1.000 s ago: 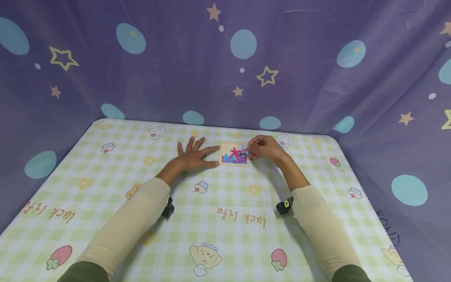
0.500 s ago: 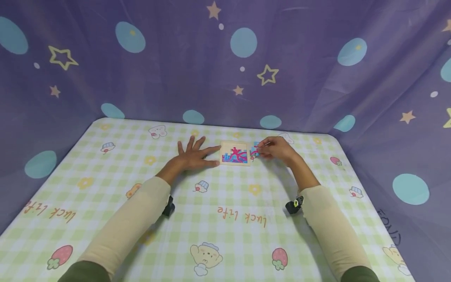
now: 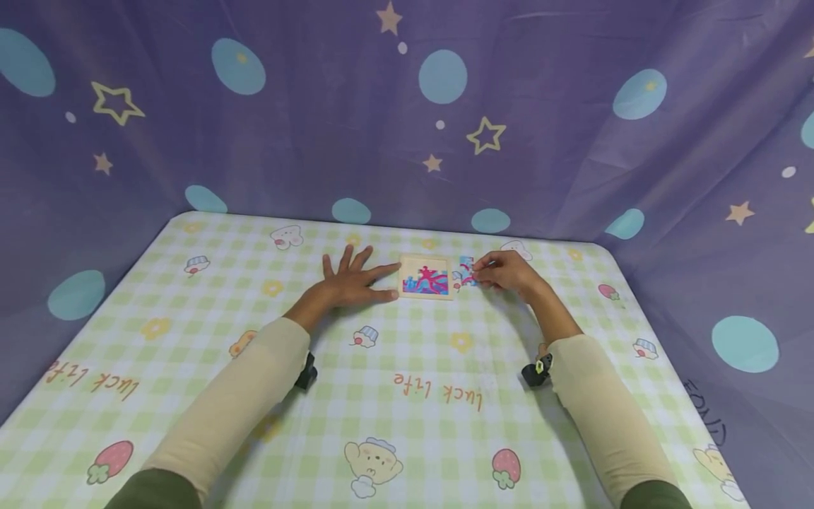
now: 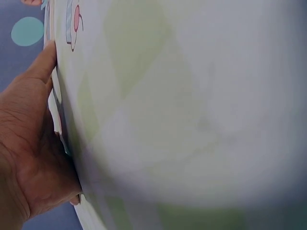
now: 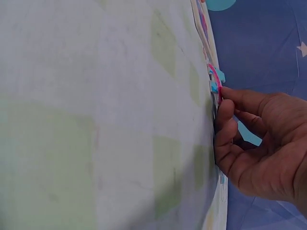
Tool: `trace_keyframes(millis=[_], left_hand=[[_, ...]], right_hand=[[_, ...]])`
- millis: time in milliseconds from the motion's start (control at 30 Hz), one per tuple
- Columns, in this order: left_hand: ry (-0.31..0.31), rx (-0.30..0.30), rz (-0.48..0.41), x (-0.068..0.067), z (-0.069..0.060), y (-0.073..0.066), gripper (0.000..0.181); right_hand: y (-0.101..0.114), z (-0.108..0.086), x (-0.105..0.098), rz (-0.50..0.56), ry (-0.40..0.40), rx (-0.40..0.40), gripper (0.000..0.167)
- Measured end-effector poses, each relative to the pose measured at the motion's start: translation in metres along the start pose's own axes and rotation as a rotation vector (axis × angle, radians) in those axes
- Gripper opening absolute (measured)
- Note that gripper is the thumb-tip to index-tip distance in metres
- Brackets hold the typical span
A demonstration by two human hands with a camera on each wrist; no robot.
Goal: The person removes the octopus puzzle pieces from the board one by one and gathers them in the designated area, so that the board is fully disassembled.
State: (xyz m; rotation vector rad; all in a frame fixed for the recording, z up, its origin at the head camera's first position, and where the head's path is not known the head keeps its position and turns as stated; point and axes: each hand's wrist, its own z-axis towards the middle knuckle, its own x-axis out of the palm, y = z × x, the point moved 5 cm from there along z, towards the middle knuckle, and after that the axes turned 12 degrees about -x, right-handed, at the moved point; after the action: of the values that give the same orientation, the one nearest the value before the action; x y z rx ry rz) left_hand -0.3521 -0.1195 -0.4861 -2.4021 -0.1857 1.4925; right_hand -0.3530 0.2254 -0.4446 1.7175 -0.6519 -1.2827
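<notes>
A small wooden jigsaw puzzle tray (image 3: pixel 413 264) lies flat toward the far side of the table. Pink, blue and purple pieces (image 3: pixel 433 284) fill its lower and right parts, and bare wood shows at the upper left. My left hand (image 3: pixel 351 284) lies spread on the cloth, thumb and index finger touching the tray's left edge. To the right of the tray, my right hand (image 3: pixel 511 273) pinches a blue and pink puzzle piece (image 3: pixel 467 264) between thumb and fingers. In the right wrist view, this piece (image 5: pixel 217 76) stands out past the fingertips, close to the table surface.
A green and white checked cloth (image 3: pixel 407 452) with printed cakes, strawberries and animals covers the table. Behind it hangs a purple curtain (image 3: pixel 318 141) with stars and blue ovals. Dark wrist cameras sit under the left sleeve (image 3: pixel 235 389) and right sleeve (image 3: pixel 604 403).
My right hand has drawn the blue and pink puzzle piece from the tray's right edge out to the right, onto or near the cloth. The left hand has stayed put.
</notes>
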Motion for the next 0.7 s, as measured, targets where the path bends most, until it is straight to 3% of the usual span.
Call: trace_keyframes(millis=[700], left_hand=[[0.001, -0.007, -0.003, -0.0001, -0.001, -0.0005, 0.085]], right_hand=[[0.0003, 0.0041, 0.0046, -0.051, -0.046, -0.021, 0.022]])
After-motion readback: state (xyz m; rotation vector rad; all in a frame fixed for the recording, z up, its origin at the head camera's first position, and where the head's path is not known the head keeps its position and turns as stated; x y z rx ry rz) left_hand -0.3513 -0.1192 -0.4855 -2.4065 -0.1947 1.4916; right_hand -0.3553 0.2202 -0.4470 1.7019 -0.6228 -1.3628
